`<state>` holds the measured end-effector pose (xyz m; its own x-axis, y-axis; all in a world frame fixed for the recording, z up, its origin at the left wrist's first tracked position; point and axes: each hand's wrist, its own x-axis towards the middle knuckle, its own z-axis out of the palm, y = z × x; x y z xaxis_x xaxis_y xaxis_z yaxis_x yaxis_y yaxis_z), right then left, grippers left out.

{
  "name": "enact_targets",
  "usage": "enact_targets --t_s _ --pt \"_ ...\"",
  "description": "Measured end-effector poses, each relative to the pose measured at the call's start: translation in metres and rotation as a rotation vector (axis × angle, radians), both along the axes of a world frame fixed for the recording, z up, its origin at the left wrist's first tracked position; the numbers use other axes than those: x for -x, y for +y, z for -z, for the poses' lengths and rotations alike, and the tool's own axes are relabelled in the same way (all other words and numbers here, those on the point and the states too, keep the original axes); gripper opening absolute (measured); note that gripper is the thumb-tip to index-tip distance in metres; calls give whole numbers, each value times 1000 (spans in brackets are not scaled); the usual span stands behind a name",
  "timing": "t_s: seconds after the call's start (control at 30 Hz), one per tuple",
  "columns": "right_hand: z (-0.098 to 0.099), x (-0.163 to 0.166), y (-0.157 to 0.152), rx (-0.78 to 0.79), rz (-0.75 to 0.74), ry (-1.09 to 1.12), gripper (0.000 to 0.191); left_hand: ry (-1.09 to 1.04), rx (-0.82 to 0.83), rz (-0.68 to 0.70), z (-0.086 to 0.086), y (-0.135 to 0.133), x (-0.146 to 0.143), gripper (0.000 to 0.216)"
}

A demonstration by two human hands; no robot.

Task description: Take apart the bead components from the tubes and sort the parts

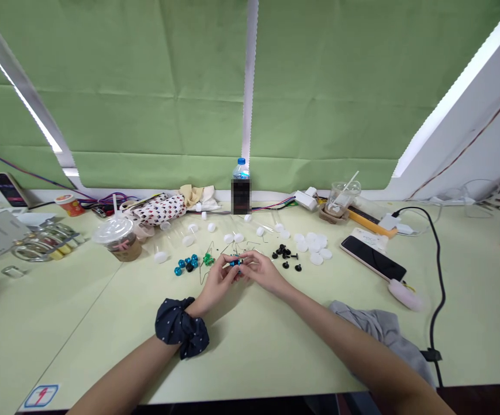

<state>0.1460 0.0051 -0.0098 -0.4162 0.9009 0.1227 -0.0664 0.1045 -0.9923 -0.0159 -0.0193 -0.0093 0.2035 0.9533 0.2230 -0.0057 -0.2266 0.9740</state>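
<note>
Both hands meet over the middle of the table (241, 334). My left hand (219, 278) and my right hand (262, 270) pinch a small blue and black part (235, 263) between their fingertips; its exact kind is too small to make out. Left of the hands lie several shiny blue balls (181, 263) with a black one (190, 267) among them, and a green piece (208, 259) beside a bent wire (201, 274). To the right are several black stemmed caps (285, 253) and white round discs (316, 248). A dark dotted scrunchie (181, 327) wraps my left wrist.
Behind the hands lie clear tubes with white caps (228, 237), and a water bottle (241, 184) stands at the back. A lidded drink cup (120, 239) is at left. On the right are a phone (373, 257), a black cable (438, 271) and grey cloth (375, 325).
</note>
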Motion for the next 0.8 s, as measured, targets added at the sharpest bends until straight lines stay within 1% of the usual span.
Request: enact_targets --t_s 0.07,0.13,0.2,0.23,0.33,0.37,0.43,0.5,0.53,0.63,0.67,0.73,0.77,0.8 --pt "0 0 1 9 -1 -21 35 5 -5 12 0 0 -1 25" --pt "-1 -1 1 -67 5 -2 33 7 -6 22 0 0 -1 26" --pt "-1 -2 1 -114 21 25 40 5 -2 25 1 -1 -1 27" --pt "-1 -2 0 -100 22 19 42 9 0 29 1 -1 -1 27" --pt "-2 -3 0 9 1 -61 34 32 -2 48 2 -1 -1 26" --pt "-3 -3 0 18 -4 -76 34 38 -3 53 2 -1 -1 26" --pt "-4 -4 0 -26 -4 -57 33 35 -3 47 2 -1 0 27" --pt "-4 -4 0 -64 7 -6 41 19 2 34 3 0 0 27" --pt "-3 -5 0 -45 3 5 44 14 4 31 3 1 0 26" --pt "-2 -5 1 89 -27 -41 38 20 8 34 4 1 0 24" --pt "-1 -5 2 96 -31 -56 37 23 8 36 4 1 0 24" --pt "-1 -5 2 22 -12 -43 35 19 12 30 4 1 0 26" --pt "-1 -6 2 -30 11 -18 37 11 16 23 4 1 0 26" --pt "-1 -6 2 -63 33 6 42 5 20 17 4 1 -1 27"
